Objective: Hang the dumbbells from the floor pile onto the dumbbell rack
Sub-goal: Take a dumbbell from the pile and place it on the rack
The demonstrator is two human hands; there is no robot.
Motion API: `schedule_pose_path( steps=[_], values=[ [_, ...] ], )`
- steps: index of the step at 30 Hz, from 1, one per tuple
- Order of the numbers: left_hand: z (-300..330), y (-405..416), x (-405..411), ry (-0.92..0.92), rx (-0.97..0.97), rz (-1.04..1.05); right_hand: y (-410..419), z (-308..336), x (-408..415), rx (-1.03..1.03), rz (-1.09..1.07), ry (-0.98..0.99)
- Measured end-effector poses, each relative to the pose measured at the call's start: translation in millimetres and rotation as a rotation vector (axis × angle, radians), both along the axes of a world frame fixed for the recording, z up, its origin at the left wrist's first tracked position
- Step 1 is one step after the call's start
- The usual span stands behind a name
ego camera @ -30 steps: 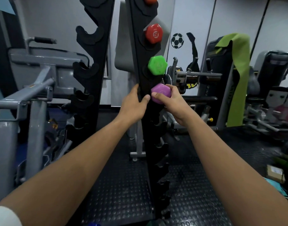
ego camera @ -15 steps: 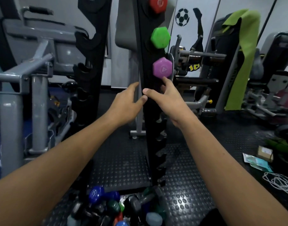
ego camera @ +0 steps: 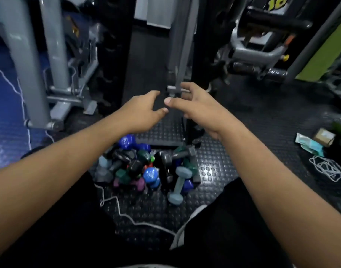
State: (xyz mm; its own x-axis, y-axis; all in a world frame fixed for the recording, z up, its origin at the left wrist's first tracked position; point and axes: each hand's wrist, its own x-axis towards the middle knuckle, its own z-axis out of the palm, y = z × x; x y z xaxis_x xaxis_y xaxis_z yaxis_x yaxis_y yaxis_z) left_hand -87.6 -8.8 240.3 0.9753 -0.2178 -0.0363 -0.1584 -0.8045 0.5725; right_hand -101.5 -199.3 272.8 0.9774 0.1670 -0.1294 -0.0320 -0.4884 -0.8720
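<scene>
A pile of several small dumbbells (ego camera: 146, 167) lies on the studded black floor mat below my arms: blue, teal, purple, grey and black ones, with a pale blue dumbbell (ego camera: 179, 185) at its right edge. The black rack's right post (ego camera: 202, 60) and left post (ego camera: 113, 55) rise just beyond the pile; their upper pegs are out of frame. My left hand (ego camera: 142, 111) and my right hand (ego camera: 196, 105) hover side by side above the pile, fingers spread, holding nothing.
Grey machine legs (ego camera: 30, 74) stand at the left on a blue floor. A weight machine (ego camera: 262, 45) with a green band is at the back right. A white cord (ego camera: 127, 215) trails across the mat; a small box and packet (ego camera: 316, 140) lie at the right.
My right hand let go of the purple dumbbell, left on the rack. Both hands dropped from the post, and my view tilted down onto the floor pile.
</scene>
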Motion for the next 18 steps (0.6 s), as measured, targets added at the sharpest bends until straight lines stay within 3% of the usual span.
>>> schedule_pose_path(
  steps=[7, 18],
  values=[
    [-74.5, 3.1, -7.3, 0.254, 0.082, -0.013, 7.2, -90.6, -4.9, -0.082, 0.0, 0.21],
    [-197.6, 14.4, -3.2, 0.473, 0.213, -0.008, 22.1, -190.8, 10.5, -0.284, 0.066, 0.432]
  ],
)
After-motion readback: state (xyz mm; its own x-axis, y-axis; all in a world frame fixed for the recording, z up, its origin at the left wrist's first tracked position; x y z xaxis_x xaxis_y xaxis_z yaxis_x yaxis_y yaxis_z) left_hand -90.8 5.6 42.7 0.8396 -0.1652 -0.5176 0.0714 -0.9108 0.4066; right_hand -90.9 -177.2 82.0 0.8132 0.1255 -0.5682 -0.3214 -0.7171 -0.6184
